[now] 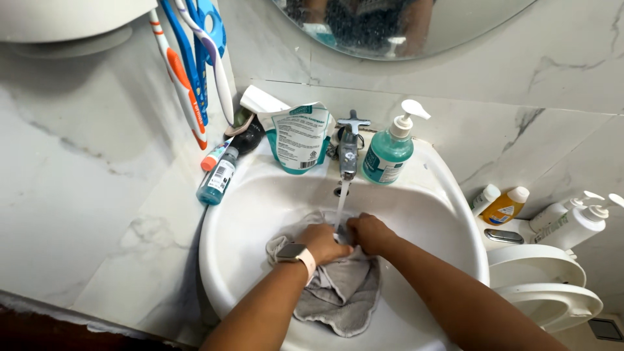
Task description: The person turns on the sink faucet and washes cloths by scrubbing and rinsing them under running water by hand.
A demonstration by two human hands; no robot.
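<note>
In a white sink, our left hand and right hand close on a grey cloth under the tap's stream; soaked, it looks limp and heavy, best gathered in bunched folds, though our fingertips are hidden.

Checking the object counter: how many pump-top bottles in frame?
3. A teal pump bottle stands on the sink rim right of the tap; two white pump bottles stand at far right. Others could be hidden off-frame.
</note>
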